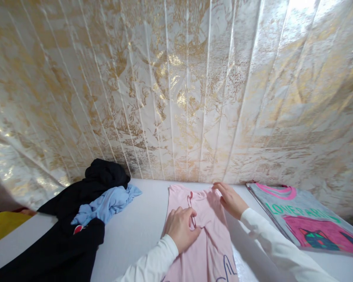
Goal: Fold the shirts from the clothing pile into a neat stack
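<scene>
A pink shirt (188, 250) with dark line print near its lower right lies folded into a narrow strip on the white table. My left hand (181, 227) rests on its upper middle, fingers bent, with a gap between thumb and index finger. A thin reddish loop of trim shows beside that hand. At the shirt's top right corner, my right hand (231, 199) has its fingertips closed on the edge of the cloth. The fabric under both palms is hidden.
Left of the shirt lie a crumpled light blue garment (108, 205) and black clothes (73, 243). A yellow cloth (6, 225) is at the far left. On the right sits a stack of folded shirts (312, 219), grey printed one on top. A shiny gold-and-white curtain (176, 98) hangs behind.
</scene>
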Motion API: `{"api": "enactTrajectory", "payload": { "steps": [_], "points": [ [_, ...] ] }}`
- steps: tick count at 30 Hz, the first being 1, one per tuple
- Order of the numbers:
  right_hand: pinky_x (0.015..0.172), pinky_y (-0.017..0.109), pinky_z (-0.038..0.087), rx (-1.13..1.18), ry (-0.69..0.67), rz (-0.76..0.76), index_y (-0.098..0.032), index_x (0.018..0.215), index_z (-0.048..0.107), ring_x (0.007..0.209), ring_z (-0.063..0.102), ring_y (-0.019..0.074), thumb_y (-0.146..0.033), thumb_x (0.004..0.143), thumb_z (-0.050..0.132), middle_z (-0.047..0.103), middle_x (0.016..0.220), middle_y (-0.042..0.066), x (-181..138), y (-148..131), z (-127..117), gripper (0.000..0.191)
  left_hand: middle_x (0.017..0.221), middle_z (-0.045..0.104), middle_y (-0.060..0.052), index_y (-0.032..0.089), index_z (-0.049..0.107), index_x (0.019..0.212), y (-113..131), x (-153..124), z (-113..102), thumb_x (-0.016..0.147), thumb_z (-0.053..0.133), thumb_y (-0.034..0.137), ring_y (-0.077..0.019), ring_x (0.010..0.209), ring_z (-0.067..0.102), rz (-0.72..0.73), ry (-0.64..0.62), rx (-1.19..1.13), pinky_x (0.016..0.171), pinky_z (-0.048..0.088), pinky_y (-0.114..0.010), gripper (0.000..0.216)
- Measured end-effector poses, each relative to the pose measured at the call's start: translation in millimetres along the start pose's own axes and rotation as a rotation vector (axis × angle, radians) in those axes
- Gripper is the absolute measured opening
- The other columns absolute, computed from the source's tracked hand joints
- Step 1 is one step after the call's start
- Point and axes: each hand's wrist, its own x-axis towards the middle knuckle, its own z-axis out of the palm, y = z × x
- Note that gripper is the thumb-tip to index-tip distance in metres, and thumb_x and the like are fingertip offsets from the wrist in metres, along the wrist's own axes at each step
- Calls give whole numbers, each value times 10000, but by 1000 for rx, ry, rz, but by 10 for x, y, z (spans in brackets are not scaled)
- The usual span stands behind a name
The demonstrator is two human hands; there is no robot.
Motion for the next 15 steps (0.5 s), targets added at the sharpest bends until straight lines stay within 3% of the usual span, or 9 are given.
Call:
{"api": "enactTrajectory", "payload": {
  "steps": [3, 5, 10, 13, 15],
  "points": [
    [931, 292, 419, 132, -24, -152, -208, 1166, 473, 1124, 511, 151, 8, 668, 355, 519, 1256, 74, -345, -253, -65, 556, 899, 617, 13, 248, 558, 931, -27, -36, 24, 713, 642, 315, -212, 892, 517, 42, 33, 69, 769, 334, -319, 243],
    [933, 329, 433, 175, -62, -209, -210, 1201, 468, 1150, 512, 179, -20, 691, 389, 502, 1304, 94, -533, -355, -79, 550, 987, 603, -2, 245, 541, 987, -86, -32, 18, 752, 611, 306, -214, 945, 507, 53, 39, 134, 798, 331, -325, 252],
    [968, 447, 406, 63, -70, -111, -186, 1173, 508, 1225, 447, 251, -15, 666, 416, 483, 1331, 127, -840, -612, -253, 543, 1070, 567, -39, 235, 497, 1111, -376, 103, -139, 809, 565, 335, -235, 1019, 484, 1, 15, 262, 832, 337, -345, 325],
    [895, 341, 459, 167, -41, -287, -221, 1088, 528, 1086, 534, 197, -98, 771, 454, 562, 1211, 81, -1090, -997, -292, 348, 1087, 556, -44, 233, 491, 1145, -490, 164, -253, 787, 587, 357, -239, 1033, 480, 7, -9, 266, 849, 346, -345, 391],
    [710, 255, 491, 158, 7, -438, -226, 947, 554, 819, 597, 155, -168, 843, 475, 648, 933, 30, -1302, -1306, -189, 143, 1104, 533, -57, 225, 479, 1172, -489, 157, -280, 767, 599, 360, -245, 1055, 464, 3, -11, 271, 874, 344, -350, 444]
  ]
}}
